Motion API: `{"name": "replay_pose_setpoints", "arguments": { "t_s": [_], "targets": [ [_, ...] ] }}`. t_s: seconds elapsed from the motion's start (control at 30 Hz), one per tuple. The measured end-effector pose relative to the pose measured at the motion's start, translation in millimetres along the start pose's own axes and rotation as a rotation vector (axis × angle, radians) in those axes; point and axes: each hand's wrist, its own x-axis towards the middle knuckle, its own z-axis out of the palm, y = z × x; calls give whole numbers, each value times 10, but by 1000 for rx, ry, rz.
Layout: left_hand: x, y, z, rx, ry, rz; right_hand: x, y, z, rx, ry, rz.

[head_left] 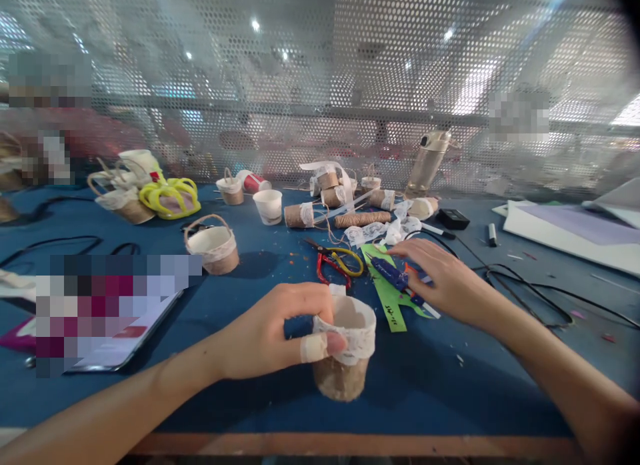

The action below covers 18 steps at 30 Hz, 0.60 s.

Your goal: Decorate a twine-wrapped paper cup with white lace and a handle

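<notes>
Head view, cup (345,378), blue tabletop (280,408), perforated screen (320,65)

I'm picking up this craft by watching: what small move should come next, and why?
Probably closing the right hand around the glue gun and lifting it: the gun appears to lie over the green paper with that hand's fingers at it, while the left hand steadies the lace-trimmed cup by its rim.
</notes>
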Motion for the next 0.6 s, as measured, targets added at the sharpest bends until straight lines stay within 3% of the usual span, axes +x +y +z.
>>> {"name": "replay_pose_setpoints", "arguments": {
  "t_s": [0.07,0.23,0.6],
  "targets": [
    [-5,3,-6,-26,-22,15,-1,218,1,-66,-133,63],
    [-5,10,-2,-14,-52,18,-85,472,-13,-71,-232,117],
    [-4,-9,-3,-27,-67,36,-99,392,-91,3,-404,111]
  ]
}}
